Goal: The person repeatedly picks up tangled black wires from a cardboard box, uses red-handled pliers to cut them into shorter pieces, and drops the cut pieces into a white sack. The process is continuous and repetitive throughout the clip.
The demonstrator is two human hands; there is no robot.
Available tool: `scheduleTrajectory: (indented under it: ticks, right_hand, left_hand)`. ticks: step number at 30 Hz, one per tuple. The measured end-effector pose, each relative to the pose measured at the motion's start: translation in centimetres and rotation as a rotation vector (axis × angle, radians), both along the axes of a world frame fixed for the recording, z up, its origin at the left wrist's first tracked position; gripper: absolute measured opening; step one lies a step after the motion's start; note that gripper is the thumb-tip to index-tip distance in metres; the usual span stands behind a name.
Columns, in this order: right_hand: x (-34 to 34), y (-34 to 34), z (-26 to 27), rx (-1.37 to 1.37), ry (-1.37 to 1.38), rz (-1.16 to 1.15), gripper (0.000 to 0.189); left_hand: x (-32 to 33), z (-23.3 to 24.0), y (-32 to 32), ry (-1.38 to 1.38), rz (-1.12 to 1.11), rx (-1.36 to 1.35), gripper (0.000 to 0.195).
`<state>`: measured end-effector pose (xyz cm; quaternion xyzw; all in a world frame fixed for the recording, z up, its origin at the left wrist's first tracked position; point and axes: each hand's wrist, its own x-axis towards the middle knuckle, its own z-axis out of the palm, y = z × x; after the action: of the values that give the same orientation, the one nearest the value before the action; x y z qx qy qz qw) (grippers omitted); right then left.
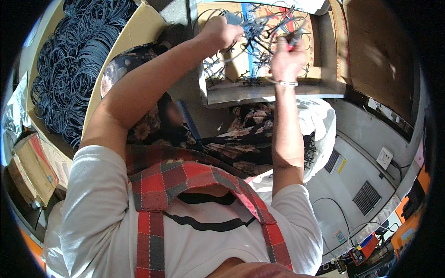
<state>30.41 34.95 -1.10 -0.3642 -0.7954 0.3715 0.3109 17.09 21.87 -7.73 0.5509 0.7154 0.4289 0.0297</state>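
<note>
My left hand (220, 33) grips a tangled bunch of thin black plastic rings with branching sprues (255, 29), held above a work surface lined with printed cardboard (314, 48). In my right hand (288, 64) is a hand cutter, probably nippers (294, 41), with a red handle and blurred metal jaws pointing up and away. The cutter is just to the right of the bunch; whether its jaws touch a piece cannot be told. Loose black sprue pieces (215, 69) are scattered on the cardboard below my hands.
A large carton (139, 29) full of black rings (69, 69) stands at my left. By my right forearm, a white plastic bag (325, 118) holds black sprue pieces (308, 149). A metal rim (278, 95) edges the work surface. A grey machine housing (347, 187) with cables is at right.
</note>
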Motion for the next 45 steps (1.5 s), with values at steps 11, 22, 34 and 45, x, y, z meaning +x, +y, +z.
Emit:
scheduleTrajectory:
  ticks: [11,22,34,45]
  right_hand:
    - [0.7,2.0,1.1,0.015,-0.270,0.185,0.038]
    - [-0.1,0.8,0.9,0.465,-0.178,0.315,0.036]
    - [-0.6,2.6,-0.6,-0.065,-0.049,0.179,0.013]
    - [0.8,5.4,-0.6,-0.240,0.068,0.103,0.007]
  left_hand:
    - [0.2,2.2,0.1,-0.682,-0.012,-0.076,0.026]
    - [0.3,1.3,0.6,-0.570,-0.143,0.043,0.020]
    - [0.8,2.9,0.1,-0.800,-0.165,-0.038,0.020]
    - [0.7,2.4,-0.4,-0.774,-0.163,-0.081,0.020]
